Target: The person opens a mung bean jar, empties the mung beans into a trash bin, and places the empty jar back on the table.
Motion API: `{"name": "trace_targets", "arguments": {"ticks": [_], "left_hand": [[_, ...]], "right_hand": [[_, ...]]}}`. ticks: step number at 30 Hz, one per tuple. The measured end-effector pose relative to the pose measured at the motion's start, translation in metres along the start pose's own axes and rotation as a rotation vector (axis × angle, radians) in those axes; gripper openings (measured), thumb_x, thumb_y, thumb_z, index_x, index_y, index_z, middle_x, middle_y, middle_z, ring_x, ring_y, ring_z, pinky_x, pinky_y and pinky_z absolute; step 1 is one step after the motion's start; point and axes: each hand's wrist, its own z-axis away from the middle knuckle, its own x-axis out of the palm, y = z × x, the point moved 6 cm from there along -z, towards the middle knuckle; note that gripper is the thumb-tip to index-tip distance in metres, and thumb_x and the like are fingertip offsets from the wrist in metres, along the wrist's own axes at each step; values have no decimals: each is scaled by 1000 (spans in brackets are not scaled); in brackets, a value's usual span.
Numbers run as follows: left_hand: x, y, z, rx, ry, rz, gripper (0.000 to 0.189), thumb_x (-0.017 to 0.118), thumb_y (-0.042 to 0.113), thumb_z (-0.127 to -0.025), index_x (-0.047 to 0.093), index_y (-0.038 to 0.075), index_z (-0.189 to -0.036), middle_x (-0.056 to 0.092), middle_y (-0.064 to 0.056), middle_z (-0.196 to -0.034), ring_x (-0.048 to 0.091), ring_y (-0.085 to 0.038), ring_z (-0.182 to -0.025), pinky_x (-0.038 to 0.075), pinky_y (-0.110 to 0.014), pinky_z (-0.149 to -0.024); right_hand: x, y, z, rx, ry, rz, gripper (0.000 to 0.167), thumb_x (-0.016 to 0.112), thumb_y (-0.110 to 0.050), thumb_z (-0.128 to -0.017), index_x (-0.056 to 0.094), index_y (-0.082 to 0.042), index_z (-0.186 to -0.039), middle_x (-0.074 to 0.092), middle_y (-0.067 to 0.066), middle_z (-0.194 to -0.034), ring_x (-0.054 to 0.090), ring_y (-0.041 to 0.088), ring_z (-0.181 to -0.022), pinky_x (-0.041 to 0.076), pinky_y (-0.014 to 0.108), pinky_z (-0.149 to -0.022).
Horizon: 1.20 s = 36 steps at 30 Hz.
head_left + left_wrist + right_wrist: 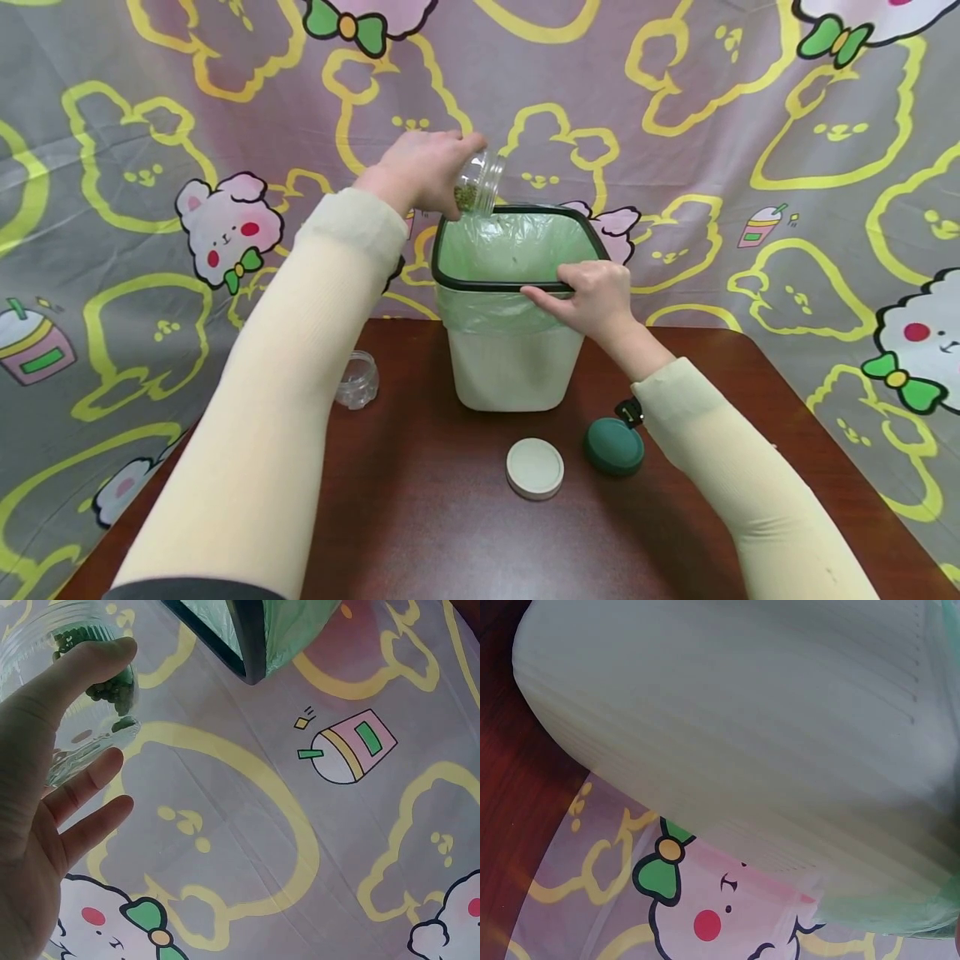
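My left hand (429, 171) grips a clear jar (480, 182) on its side, mouth to the right, over the left rim of a trash can. Small green grains (112, 690) lie along the jar's lower wall in the left wrist view. The pale trash can (517, 367) has a black rim and a light green bag (525, 246) folded over its edge. My right hand (600, 300) holds the front right of that rim, fingers over the top and thumb along the front. In the right wrist view the can's pale side (705, 727) fills most of the picture.
On the brown table (450, 533), a white lid (535, 468) and a dark green lid (614, 446) lie in front of the can. A second clear jar (357, 381) stands to the left, beside my left sleeve. A patterned curtain (675, 167) hangs behind.
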Motion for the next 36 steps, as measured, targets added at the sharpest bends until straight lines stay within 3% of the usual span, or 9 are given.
{"name": "trace_targets", "arguments": {"ticks": [15, 36], "left_hand": [[1, -6, 4, -22, -10, 3, 91, 81, 25, -72, 31, 10, -147, 49, -17, -133, 53, -36, -113, 42, -55, -93], [2, -2, 3, -7, -27, -8, 86, 79, 22, -74, 33, 9, -145, 51, -16, -131, 55, -35, -106, 43, -51, -91]], "right_hand": [[2, -2, -2, 6, -33, 3, 68, 46, -68, -90, 28, -16, -51, 25, -3, -44, 26, 14, -34, 14, 32, -36], [0, -3, -3, 9, -9, -6, 67, 47, -68, -90, 28, -16, -51, 24, -3, -44, 25, 14, -34, 12, 32, -37]]}}
